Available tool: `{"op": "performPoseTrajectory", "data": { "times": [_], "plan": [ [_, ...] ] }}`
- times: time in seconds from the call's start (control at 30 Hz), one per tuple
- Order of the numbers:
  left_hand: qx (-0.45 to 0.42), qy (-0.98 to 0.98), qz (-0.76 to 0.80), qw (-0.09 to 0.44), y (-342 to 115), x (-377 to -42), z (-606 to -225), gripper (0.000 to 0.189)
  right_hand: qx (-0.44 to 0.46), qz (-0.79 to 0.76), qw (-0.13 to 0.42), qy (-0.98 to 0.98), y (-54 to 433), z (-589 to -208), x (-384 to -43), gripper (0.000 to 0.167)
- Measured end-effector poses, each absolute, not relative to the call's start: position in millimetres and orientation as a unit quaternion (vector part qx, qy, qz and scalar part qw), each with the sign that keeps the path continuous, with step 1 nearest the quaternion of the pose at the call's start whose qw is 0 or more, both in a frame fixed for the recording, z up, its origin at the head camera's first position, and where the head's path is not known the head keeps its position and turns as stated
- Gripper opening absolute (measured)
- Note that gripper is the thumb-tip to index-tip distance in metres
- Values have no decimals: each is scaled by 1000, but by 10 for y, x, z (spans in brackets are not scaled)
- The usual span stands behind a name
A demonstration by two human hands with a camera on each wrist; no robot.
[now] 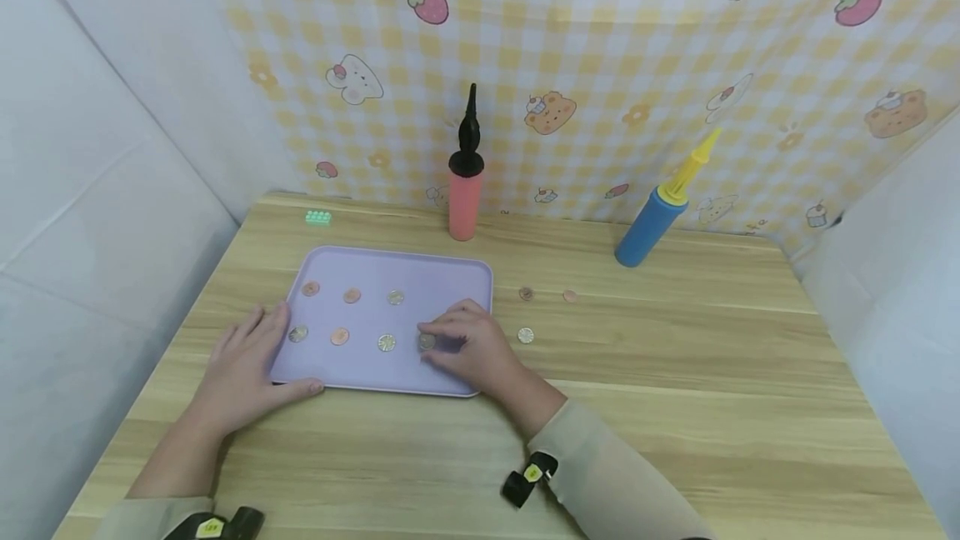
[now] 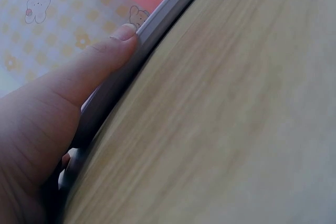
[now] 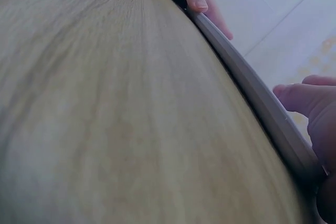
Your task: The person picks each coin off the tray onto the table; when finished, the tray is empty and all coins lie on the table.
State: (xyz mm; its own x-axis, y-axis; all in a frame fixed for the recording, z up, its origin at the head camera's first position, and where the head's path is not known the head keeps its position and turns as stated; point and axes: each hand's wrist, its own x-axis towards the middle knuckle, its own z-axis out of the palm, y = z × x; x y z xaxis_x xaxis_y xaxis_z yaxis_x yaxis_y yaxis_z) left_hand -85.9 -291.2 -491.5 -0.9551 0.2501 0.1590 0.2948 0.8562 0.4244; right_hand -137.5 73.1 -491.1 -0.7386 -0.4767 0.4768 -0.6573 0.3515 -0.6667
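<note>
Coin (image 1: 427, 342) is pinched, it appears, by its edges between the thumb and fingers of the right hand (image 1: 476, 348), at the right end of the lower row on a lilac tray (image 1: 360, 373); the gap between the fingertips is narrowed to about the coin's width, and whether the piece is fully clear of the tray cannot be told. The left hand (image 1: 240, 382) is laid with fingers spread at the tray's left end, its thumb rested along the near rim and nothing gripped, a pose by which the tray is apparently steadied on the surface (image 1: 675, 448). Six other coins (image 1: 340, 336) are set out in two rows, apart from one another, while three more coins (image 1: 526, 336) are seen off the tray, beyond its right rim. For tidy handling, the coin is best held level and by its edge, so that no fingertip is trapped beneath it; the grip should be loosened only when it lies flat, and the nearest coin to the left should not be brushed. Light pressure at the left rim should suffice, as the tray could be slid by a heavier push
</note>
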Motion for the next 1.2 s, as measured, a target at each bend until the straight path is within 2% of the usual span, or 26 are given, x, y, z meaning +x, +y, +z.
{"op": "performPoseTrajectory", "data": {
  "times": [0.47,0.77,1.2],
  "plan": [
    [-145,-962,-226,47,-2910,-872,-4924,132,338,439,99,-827,735,-4933,-1387,37],
    [-145,-962,-226,48,-2916,-862,-4932,131,363,435,124,-814,762,-4973,-1377,35],
    [-151,-960,-229,53,-2921,-871,-4955,131,354,446,164,-806,827,-4992,-1303,33]
  ]
}}
